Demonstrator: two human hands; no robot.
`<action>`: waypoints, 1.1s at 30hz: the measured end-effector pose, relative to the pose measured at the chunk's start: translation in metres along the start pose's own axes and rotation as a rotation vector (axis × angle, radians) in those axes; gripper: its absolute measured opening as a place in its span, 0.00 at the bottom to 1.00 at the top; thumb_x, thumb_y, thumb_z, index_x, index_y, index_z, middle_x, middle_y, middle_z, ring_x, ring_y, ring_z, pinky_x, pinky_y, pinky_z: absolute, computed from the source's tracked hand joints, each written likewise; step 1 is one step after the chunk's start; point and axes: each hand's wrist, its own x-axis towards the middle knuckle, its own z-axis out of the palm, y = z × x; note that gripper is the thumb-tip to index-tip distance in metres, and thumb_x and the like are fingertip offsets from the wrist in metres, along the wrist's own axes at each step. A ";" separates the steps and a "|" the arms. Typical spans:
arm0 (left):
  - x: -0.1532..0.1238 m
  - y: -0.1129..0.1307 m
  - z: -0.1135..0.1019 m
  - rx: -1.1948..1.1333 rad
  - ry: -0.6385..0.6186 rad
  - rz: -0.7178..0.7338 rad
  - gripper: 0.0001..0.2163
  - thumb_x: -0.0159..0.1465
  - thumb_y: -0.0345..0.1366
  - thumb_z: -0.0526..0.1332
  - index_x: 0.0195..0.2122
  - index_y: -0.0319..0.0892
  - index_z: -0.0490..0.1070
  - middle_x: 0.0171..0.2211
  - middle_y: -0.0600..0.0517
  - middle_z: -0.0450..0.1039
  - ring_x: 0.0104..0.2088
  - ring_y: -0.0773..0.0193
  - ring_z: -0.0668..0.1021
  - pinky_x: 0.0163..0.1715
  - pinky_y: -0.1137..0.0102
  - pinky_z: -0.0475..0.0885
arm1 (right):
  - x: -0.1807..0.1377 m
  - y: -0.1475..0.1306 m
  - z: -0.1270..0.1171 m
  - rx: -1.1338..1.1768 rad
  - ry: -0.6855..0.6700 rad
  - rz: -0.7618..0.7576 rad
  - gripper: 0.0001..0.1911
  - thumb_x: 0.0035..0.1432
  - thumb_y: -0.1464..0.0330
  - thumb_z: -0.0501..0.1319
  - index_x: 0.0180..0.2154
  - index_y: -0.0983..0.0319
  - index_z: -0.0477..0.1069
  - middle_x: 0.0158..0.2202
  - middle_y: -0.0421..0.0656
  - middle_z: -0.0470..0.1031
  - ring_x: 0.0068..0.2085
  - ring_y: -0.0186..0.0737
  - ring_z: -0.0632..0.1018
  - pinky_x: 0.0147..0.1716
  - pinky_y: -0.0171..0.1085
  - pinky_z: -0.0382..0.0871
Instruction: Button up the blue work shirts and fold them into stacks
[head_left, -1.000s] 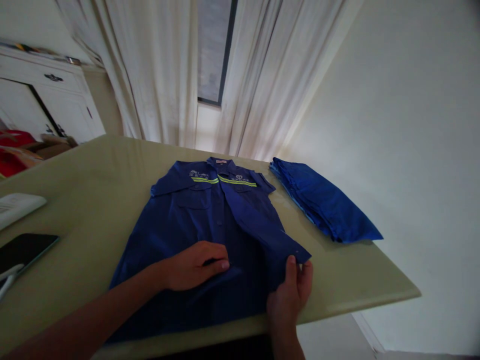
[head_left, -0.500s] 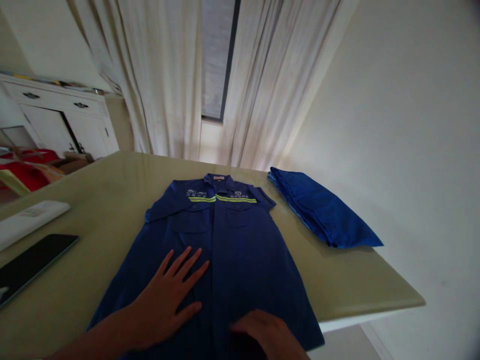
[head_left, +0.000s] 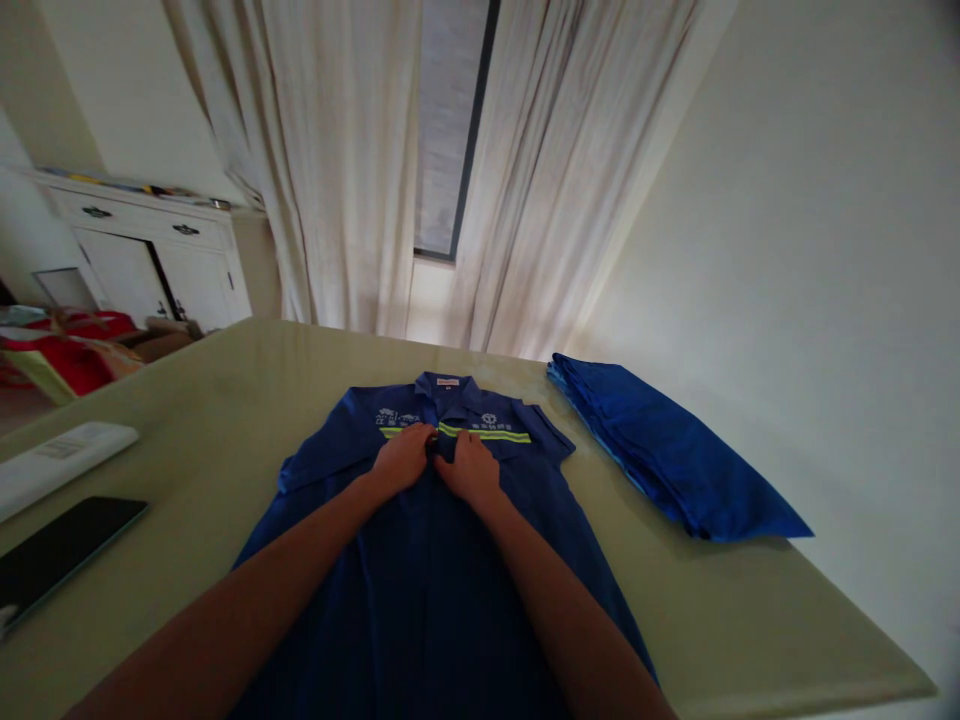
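Note:
A dark blue work shirt [head_left: 427, 560] with a yellow-green reflective stripe lies face up on the pale green table [head_left: 225, 400], collar away from me. My left hand [head_left: 403, 458] and my right hand [head_left: 471, 467] meet at the chest, just below the collar. Both have their fingers curled in on the shirt's front placket, pinching the fabric where the two front panels meet. My forearms stretch over the lower part of the shirt and hide much of it.
A stack of folded blue garments [head_left: 660, 450] lies at the table's right. A black phone [head_left: 60, 545] and a white remote [head_left: 52, 460] lie at the left edge. White curtains, a white cabinet [head_left: 150, 255] and red items [head_left: 67, 350] stand behind.
Both hands have moved from the shirt's lower part up to its chest. The left hand, flat and spread before, now pinches the placket. The right panel, held folded back earlier, lies flat.

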 end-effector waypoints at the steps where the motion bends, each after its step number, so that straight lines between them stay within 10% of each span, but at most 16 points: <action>1: 0.007 -0.005 0.004 0.004 0.002 -0.014 0.17 0.65 0.24 0.51 0.49 0.43 0.75 0.48 0.44 0.80 0.49 0.56 0.81 0.48 0.64 0.74 | 0.006 0.003 0.005 -0.028 0.002 0.011 0.22 0.62 0.57 0.61 0.52 0.66 0.70 0.52 0.57 0.76 0.50 0.57 0.80 0.43 0.46 0.72; 7: 0.022 -0.018 0.012 0.042 -0.013 0.001 0.15 0.69 0.29 0.50 0.53 0.44 0.71 0.46 0.45 0.80 0.45 0.54 0.82 0.43 0.63 0.74 | 0.019 0.027 0.015 0.010 0.070 0.054 0.16 0.62 0.68 0.58 0.51 0.60 0.72 0.41 0.50 0.81 0.44 0.53 0.82 0.40 0.42 0.69; 14: 0.015 -0.015 0.014 0.064 -0.041 0.226 0.15 0.69 0.31 0.52 0.53 0.47 0.72 0.49 0.46 0.73 0.50 0.54 0.77 0.40 0.65 0.74 | 0.022 0.033 0.017 0.234 0.094 0.019 0.25 0.60 0.57 0.67 0.55 0.55 0.65 0.33 0.37 0.79 0.36 0.45 0.81 0.32 0.36 0.62; 26: 0.025 -0.033 0.013 -0.206 -0.089 0.178 0.12 0.68 0.34 0.58 0.47 0.50 0.78 0.49 0.52 0.73 0.43 0.60 0.80 0.39 0.68 0.73 | 0.020 0.029 0.016 0.161 0.064 -0.154 0.24 0.59 0.65 0.62 0.57 0.58 0.64 0.51 0.47 0.77 0.49 0.47 0.78 0.45 0.38 0.69; 33: 0.025 -0.032 0.013 -0.163 -0.048 0.198 0.13 0.73 0.38 0.55 0.51 0.50 0.77 0.52 0.51 0.72 0.48 0.60 0.79 0.45 0.68 0.74 | 0.026 0.029 0.012 0.134 0.097 -0.070 0.20 0.58 0.72 0.59 0.53 0.60 0.71 0.40 0.47 0.82 0.40 0.47 0.81 0.42 0.40 0.69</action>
